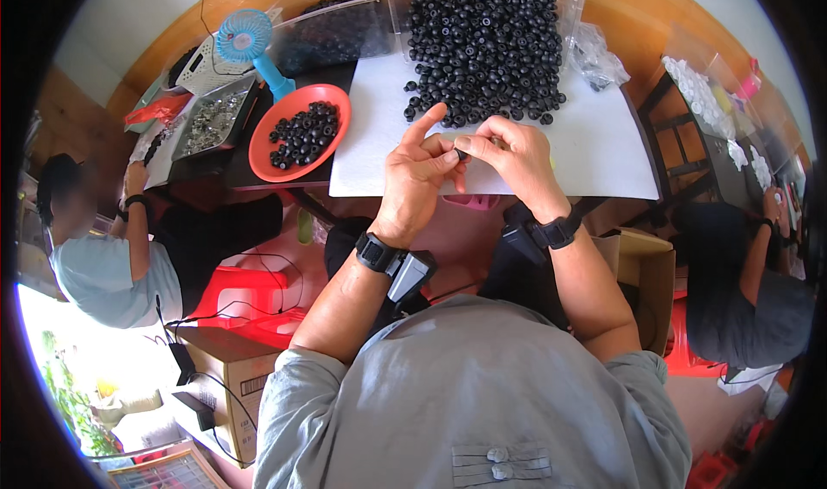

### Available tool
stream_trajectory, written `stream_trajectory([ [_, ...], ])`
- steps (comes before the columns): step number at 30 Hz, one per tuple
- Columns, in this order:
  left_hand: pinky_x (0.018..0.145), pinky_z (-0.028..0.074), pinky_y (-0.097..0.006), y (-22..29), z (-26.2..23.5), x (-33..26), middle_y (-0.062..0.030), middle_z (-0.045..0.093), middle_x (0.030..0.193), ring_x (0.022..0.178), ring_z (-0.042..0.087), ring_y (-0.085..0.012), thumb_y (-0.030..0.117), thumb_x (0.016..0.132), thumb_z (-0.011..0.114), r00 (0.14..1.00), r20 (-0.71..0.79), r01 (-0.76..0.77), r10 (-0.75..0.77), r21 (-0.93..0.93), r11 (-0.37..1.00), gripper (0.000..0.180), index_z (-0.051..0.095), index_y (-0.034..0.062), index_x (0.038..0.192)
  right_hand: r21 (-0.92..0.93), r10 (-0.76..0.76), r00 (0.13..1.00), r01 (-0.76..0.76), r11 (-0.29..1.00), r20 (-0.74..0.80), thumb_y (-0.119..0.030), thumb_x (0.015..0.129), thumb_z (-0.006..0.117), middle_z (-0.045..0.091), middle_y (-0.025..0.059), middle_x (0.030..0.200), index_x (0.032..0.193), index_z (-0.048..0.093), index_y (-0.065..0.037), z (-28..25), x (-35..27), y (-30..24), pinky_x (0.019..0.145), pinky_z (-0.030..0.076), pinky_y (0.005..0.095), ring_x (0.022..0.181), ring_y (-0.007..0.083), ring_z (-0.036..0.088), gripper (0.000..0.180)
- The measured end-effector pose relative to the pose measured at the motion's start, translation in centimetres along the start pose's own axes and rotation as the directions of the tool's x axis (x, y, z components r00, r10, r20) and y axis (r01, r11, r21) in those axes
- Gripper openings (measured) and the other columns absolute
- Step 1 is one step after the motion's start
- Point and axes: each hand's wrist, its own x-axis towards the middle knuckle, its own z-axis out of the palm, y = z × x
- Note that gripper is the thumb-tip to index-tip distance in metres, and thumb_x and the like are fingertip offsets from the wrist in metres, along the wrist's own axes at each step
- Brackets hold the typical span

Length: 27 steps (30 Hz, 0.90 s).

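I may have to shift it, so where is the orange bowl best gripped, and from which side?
The right rim of the orange bowl looks best: bring the left hand in from the right, pinching over the edge. That thin, open rim stands clear of the black pieces inside, while the blue fan crowds the far edge.

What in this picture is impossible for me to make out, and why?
All in the head view:
Full shape of the small black piece: covered by left hand and right hand.
Pile of black parts: far end cut off by the top edge.
Silvery pieces: too small to tell apart.
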Motion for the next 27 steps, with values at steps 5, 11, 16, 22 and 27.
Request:
stream_trajectory([
  [5,0.065,0.057,-0.033,1.3,-0.1,-0.4,-0.0159,0.069,0.102,0.087,0.068,-0.0224,-0.007,0.097,0.059,1.0,-0.022,0.019,-0.018,0.047,0.999,0.064,0.033,-0.0066,0.155,-0.016,-0.062,0.997,0.061,0.998,-0.039,-0.04,0.083,0.083,0.065,0.0044,0.065,0.077,0.071,-0.007,0.1,-0.4,0.4,0.057,0.043,0.0339,0.058,0.0169,0.059,0.036],
  [11,0.052,0.052,-0.025,7.2,-3.7,-1.2,-0.0092,0.073,0.09,0.072,0.065,-0.0117,-0.006,0.084,0.067,0.908,-0.238,-0.166,0.344,0.55,0.819,0.041,0.067,-0.0064,0.126,-0.18,-0.225,0.972,0.209,0.961,-0.073,-0.032,0.08,0.084,0.064,0.006,0.068,0.078,0.067,-0.008,-0.3,-0.9,1.0,0.06,0.046,0.0375,0.065,0.0231,0.062,0.03],
  [16,0.079,0.054,-0.039,13.2,-11.0,-0.5,-0.0115,0.07,0.096,0.087,0.066,-0.0258,0.007,0.082,0.073,0.884,-0.021,-0.027,0.468,0.995,0.096,0.034,0.074,0.0023,0.116,-0.152,-0.236,0.97,0.224,0.962,-0.061,-0.032,0.079,0.085,0.063,0.0051,0.067,0.074,0.064,-0.008,0.0,-0.9,0.8,0.06,0.046,0.0378,0.063,0.0232,0.06,0.032],
  [22,0.088,0.05,-0.045,8.1,-8.0,1.7,-0.0152,0.068,0.099,0.099,0.06,-0.037,0.01,0.078,0.079,0.796,0.347,-0.239,0.496,0.933,-0.269,0.027,0.074,0.0036,0.104,-0.186,-0.293,0.951,0.272,0.944,-0.098,-0.034,0.078,0.086,0.061,0.0042,0.066,0.073,0.062,-0.009,0.4,-0.9,1.2,0.06,0.046,0.0381,0.063,0.0236,0.059,0.035],
  [27,0.081,0.051,-0.043,3.9,-5.3,5.7,-0.0143,0.066,0.091,0.092,0.063,-0.0325,0.013,0.078,0.081,0.845,0.369,-0.315,0.388,0.928,-0.197,0.026,0.075,0.001,0.1,-0.208,-0.319,0.941,0.292,0.933,-0.11,-0.035,0.078,0.086,0.061,0.0034,0.065,0.072,0.062,-0.009,0.4,-1.0,0.9,0.059,0.046,0.0381,0.063,0.0236,0.059,0.036],
])
